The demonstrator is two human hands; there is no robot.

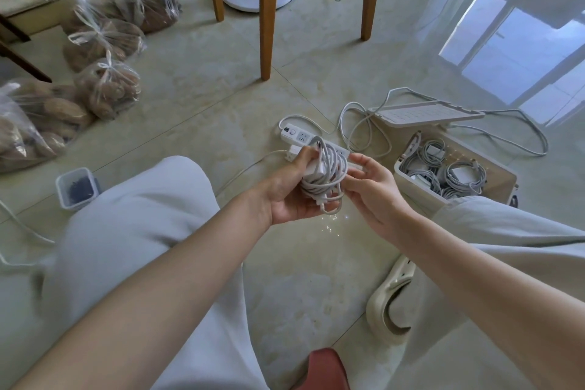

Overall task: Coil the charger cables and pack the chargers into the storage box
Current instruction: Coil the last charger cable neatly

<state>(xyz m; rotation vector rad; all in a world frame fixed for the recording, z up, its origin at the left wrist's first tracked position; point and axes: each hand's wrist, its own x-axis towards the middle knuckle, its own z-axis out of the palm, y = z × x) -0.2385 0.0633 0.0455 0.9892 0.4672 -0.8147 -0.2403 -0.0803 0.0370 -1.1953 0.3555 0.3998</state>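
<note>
Charger: the white square charger brick, wrapped in its white cable coil, is sitting in mid-air above the pale tiled floor, near picture centre.
Left hand: the left hand is gripping the brick and coil from 9 o'clock, thumb pressing on top.
Right hand: the right hand is reaching in from 3 o'clock, fingers loosely spread, fingertips touching the coil.
Storage box: the beige plastic storage box is standing open at 3 o'clock of the hands, holding several coiled grey-white chargers.
Lid: the slatted beige lid is leaning at the box's 12 o'clock.
Power strip: the white power strip is lying at 12 o'clock, just behind the hands.
Bags: clear tied plastic bags of brown roots are sitting at 10 o'clock.
</note>
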